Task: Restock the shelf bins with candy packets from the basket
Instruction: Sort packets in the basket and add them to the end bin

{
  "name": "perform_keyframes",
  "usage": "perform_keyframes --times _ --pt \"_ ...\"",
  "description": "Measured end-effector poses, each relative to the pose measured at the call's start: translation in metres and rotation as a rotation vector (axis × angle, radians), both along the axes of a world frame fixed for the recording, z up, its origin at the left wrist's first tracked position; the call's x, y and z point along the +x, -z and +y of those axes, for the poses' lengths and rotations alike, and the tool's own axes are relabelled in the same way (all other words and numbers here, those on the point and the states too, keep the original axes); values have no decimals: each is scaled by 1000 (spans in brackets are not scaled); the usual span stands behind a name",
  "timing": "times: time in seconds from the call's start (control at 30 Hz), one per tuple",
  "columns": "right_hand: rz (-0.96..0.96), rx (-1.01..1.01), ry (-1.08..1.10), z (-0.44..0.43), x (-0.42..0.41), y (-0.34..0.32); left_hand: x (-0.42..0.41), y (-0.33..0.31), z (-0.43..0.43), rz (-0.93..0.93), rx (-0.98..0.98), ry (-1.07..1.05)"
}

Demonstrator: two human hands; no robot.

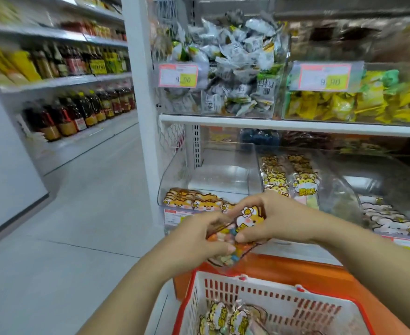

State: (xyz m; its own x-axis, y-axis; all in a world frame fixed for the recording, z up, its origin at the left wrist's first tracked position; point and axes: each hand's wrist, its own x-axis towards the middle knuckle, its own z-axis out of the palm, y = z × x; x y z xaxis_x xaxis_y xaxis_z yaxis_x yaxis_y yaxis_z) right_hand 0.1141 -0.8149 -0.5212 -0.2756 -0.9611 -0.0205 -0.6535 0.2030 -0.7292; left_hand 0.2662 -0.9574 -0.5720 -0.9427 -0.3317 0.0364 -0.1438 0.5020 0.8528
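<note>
Both hands hold one clear candy packet [241, 234] with an orange cartoon cat label, just in front of the lower shelf. My left hand [204, 234] grips its left side and my right hand [275, 217] pinches its top right. Behind it a clear shelf bin [223, 175] has a row of similar orange cat packets [194, 201] at its front and bare room behind. Below, the white and red basket [271, 301] holds several yellow cat packets [225, 317].
To the right stand a bin of yellow cat packets [288, 175] and one of white packets [390, 218]. The upper shelf [283, 123] carries bins of grey and yellow sweets. An aisle floor and bottle shelves [78, 105] lie left. An orange ledge [295, 267] runs behind the basket.
</note>
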Motion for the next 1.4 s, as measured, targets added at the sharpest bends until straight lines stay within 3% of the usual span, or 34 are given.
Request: perform_keyframes --times 0.13,0.23,0.3,0.37,0.47,0.53,0.7,0.8,1.0,1.2,1.4 --pt "-60 15 20 -20 -9 -11 -7 -4 -22 173 56 -101" --pt "78 -45 66 -37 -13 -25 -12 -4 -39 348 136 -252" --pt "220 -167 118 -47 -10 -32 -9 0 -49 414 87 -402" --pt "446 -289 191 -63 -9 -32 -3 8 -58 329 -102 -528" --pt "761 -184 211 -100 -26 -13 3 25 -67 59 -389 -550" --pt "875 -41 220 -132 -41 4 4 33 -68 -57 -456 -531" --pt "1022 158 157 -195 -58 30 -3 39 -69 -112 -507 -503" --pt "946 185 69 -217 -67 43 -6 41 -70 -115 -514 -496" --pt "588 200 -57 -248 -81 65 -9 48 -77 -55 -468 -494" --pt "103 279 -9 -236 -93 78 -11 48 -77 -117 -483 -503" --pt "-152 276 0 -224 -96 73 -10 51 -76 -120 -484 -491"
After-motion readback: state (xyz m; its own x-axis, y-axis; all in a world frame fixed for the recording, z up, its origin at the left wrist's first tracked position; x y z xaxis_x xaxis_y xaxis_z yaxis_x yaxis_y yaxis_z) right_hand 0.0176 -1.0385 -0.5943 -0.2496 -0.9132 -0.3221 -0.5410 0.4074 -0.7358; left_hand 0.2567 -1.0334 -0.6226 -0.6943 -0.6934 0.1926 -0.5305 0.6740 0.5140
